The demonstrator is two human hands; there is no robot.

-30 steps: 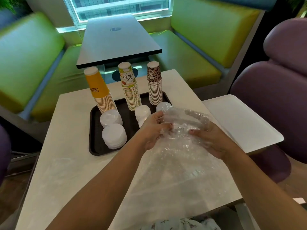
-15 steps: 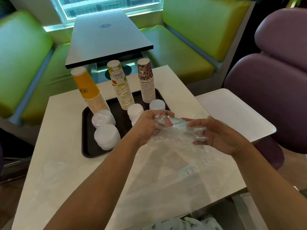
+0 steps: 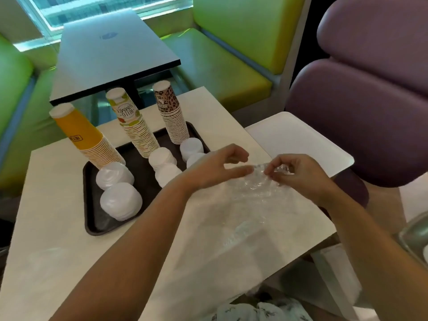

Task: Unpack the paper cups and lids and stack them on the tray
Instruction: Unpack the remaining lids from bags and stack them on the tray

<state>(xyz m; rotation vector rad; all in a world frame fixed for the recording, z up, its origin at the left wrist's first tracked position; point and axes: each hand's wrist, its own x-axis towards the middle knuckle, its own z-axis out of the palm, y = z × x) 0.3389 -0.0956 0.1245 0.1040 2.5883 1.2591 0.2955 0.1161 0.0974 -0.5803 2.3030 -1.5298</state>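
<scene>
Both hands pinch plastic wrap (tray left).

A dark table stands between green benches, a purple chair at right
</scene>
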